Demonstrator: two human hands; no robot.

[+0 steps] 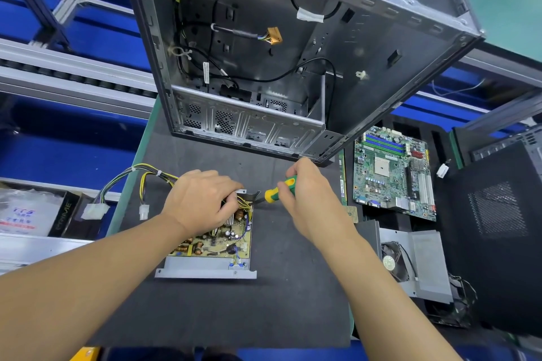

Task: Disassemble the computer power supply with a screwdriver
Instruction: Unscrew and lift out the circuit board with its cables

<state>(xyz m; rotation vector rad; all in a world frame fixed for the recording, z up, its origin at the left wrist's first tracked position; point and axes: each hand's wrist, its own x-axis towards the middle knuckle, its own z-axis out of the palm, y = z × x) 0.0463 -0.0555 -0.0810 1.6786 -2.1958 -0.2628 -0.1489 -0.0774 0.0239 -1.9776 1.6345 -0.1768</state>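
**A:** First entry, nearest the lens?

**B:** Left forearm (88, 287) and right forearm (390, 281), both bare, reaching in over the desk (278, 311), which has a dark mat.

**A:** Hands?

**B:** Left hand (199, 202): fingers curled over the far end of the power supply (217, 246), gripping it. Right hand (311, 199): closed round the green-and-yellow handle of the screwdriver (281, 187), shaft pointing left at the unit's far right corner.

**A:** Condition of the power supply?

**B:** Lies flat on the desk between the forearms, lid off, circuit board exposed in its grey metal tray. Cable bundle (140, 176), yellow and black, runs from its far end off the desk's left edge.

**A:** Remaining stock?

**B:** Computer case (293, 53), open and stripped, loose wires inside, standing beyond the hands. Motherboard (393, 173) to the right. Grey metal cover (422, 261) with a fan, nearer than the motherboard. Black perforated panel (498, 214) at far right.
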